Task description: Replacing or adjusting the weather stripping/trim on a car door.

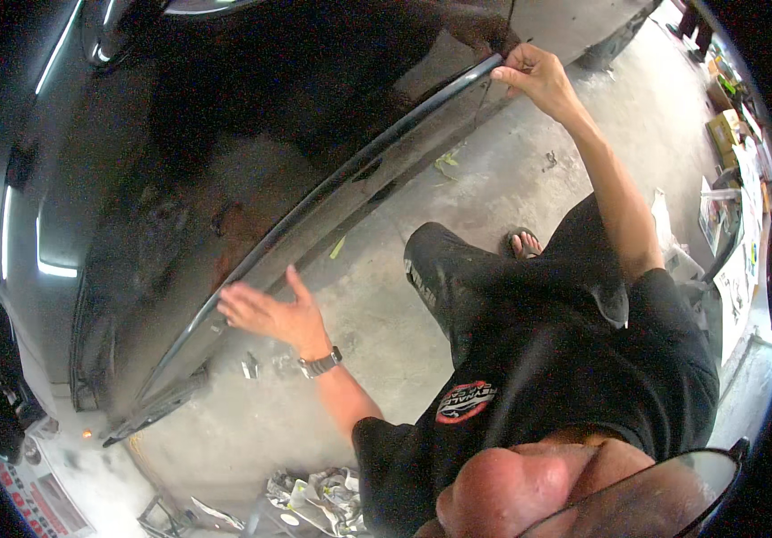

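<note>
A long dark trim strip (350, 177) with a glossy edge runs along the lower part of a dark car door (251, 117). My right hand (534, 79) pinches the strip's far right end, thumb in front and the other fingers curled behind it. Lower along the same strip is my left hand (269, 314), its fingers stretched out and the thumb raised apart. Those fingertips are at the strip's edge; whether they touch it I cannot tell. A metal-banded watch (320, 362) is on my left wrist.
Below the door runs the car's sill (314, 238). My bent knee (431, 247) and sandalled foot (524, 244) are close by on the concrete floor (377, 314). Crumpled newspaper (319, 498) lies behind me. Boxes (725, 134) and papers line the right side.
</note>
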Demonstrator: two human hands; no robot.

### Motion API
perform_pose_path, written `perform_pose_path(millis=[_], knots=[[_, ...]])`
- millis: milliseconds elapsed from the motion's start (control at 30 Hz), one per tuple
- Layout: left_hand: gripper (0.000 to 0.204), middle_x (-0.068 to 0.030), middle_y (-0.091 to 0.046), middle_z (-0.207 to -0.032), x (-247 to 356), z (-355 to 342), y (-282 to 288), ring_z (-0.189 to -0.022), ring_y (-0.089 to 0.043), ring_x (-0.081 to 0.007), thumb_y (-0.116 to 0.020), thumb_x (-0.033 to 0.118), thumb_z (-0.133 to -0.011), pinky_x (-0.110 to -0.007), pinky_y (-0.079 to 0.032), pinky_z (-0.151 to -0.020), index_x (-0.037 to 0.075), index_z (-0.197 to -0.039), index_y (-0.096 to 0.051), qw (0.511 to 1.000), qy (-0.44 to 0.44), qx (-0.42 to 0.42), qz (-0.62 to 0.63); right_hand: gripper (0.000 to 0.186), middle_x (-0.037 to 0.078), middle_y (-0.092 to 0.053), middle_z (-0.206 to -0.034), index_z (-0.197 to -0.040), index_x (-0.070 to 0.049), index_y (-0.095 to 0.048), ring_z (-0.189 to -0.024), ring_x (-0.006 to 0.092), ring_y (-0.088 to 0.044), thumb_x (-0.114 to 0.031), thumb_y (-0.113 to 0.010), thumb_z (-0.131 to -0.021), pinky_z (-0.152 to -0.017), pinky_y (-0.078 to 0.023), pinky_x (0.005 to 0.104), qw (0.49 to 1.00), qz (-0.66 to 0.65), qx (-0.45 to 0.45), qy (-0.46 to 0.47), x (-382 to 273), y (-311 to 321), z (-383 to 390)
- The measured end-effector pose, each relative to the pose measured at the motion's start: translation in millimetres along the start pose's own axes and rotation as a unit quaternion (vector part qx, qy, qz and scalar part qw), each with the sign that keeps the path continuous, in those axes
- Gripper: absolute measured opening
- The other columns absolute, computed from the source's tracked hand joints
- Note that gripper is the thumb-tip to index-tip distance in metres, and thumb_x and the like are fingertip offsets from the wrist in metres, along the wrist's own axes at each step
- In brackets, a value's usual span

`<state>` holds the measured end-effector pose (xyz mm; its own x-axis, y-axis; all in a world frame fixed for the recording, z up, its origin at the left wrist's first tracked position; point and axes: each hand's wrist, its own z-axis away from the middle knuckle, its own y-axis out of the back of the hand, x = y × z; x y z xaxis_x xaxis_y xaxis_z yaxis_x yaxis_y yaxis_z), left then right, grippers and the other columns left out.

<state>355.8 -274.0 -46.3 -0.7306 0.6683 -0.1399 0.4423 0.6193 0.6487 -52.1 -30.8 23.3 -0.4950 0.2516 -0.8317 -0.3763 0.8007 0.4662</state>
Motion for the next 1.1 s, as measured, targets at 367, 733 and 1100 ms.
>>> perform_pose_path(millis=[367,733,1100], knots=[[0.099,-0.0331,-0.031,-0.143,150,170,22,-0.134,-0.031,-0.0427,-0.076,0.047,-0.074,-0.05,-0.027,-0.111,-0.006,-0.142,-0.028,0.701,0.225,-0.488,0.469,0.035,0.001,-0.057,-0.067,-0.08,-0.002,-0.057,-0.058,0.0095,-0.057,-0.03,-0.078,-0.079,-0.052,-0.046,0.0258,0.998,0.031,0.021,-0.06,-11,-2,7],[0.1,-0.0342,-0.036,-0.138,218,159,14,-0.128,-0.037,-0.0441,-0.08,0.043,-0.073,-0.049,-0.033,-0.105,-0.005,-0.142,-0.027,0.701,0.26,-0.523,0.409,0.034,0.002,-0.058,-0.064,-0.078,-0.001,-0.058,-0.06,0.0091,-0.054,-0.028,-0.08,-0.077,-0.054,-0.043,0.0259,0.997,-0.031,0.026,-0.059,1,-8,10],[0.027,-0.0126,-0.069,-0.088,250,-36,-2,-0.075,-0.065,-0.0183,-0.059,0.021,-0.095,-0.028,-0.054,-0.07,-0.004,-0.105,-0.062,0.541,0.387,-0.255,0.702,0.038,0.003,-0.057,-0.064,-0.076,-0.001,-0.058,-0.062,0.0093,-0.052,-0.028,-0.084,-0.071,-0.056,-0.043,0.0268,0.993,-0.096,0.009,-0.072,20,-11,4]])
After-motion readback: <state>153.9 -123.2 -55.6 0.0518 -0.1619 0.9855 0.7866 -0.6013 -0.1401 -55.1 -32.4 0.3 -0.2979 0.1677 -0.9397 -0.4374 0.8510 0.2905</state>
